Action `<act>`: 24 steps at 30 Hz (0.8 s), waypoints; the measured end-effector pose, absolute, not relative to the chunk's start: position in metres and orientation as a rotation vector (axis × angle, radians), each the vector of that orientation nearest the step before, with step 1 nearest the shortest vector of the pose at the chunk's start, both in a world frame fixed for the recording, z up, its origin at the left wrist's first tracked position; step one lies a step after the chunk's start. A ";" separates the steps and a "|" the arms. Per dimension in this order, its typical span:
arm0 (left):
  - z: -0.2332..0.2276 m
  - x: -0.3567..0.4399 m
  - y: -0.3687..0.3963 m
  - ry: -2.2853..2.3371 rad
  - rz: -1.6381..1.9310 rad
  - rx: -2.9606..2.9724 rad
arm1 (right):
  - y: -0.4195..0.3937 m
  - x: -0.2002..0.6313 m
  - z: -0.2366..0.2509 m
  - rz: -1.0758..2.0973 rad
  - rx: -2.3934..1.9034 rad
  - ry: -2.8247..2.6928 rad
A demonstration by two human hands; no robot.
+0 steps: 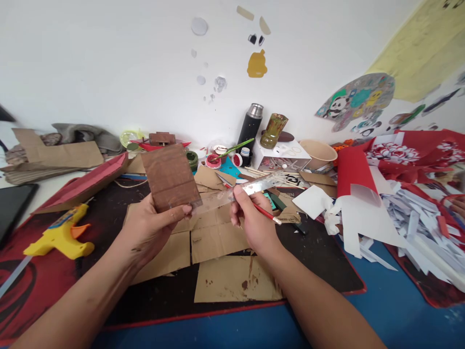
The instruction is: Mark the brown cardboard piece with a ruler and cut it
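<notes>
My left hand (154, 228) is closed on a brown-painted square of cardboard (170, 177), its thumb across the lower right corner. The square stands tilted up above the mat. My right hand (256, 218) pinches a clear plastic ruler (261, 184) between thumb and fingers. The ruler's left end reaches the square's lower right corner, by my left thumb. A red pencil (267, 213) passes behind or through my right hand's fingers; whether it is gripped I cannot tell. Beneath both hands lie plain cardboard pieces (218, 237), one with brown paint stains.
A yellow glue gun (61, 237) lies at left beside a red-lined cardboard boat shape (83, 186). Paint jars (213, 161), a black flask (250, 126) and a white box (279, 154) stand along the wall. Paper strips (417, 232) heap up at right.
</notes>
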State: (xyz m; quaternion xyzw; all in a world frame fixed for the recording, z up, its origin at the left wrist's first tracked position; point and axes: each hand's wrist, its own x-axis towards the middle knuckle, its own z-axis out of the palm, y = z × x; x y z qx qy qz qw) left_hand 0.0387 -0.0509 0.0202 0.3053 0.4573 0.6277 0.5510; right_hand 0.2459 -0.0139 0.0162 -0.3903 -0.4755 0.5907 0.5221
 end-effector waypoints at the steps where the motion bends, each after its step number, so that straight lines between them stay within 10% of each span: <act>1: 0.021 0.039 -0.051 1.088 1.488 0.722 | -0.014 0.246 0.017 1.422 -0.938 -1.144; 24: 0.014 0.041 -0.051 1.037 1.507 0.766 | -0.017 0.244 0.011 1.586 -0.905 -1.307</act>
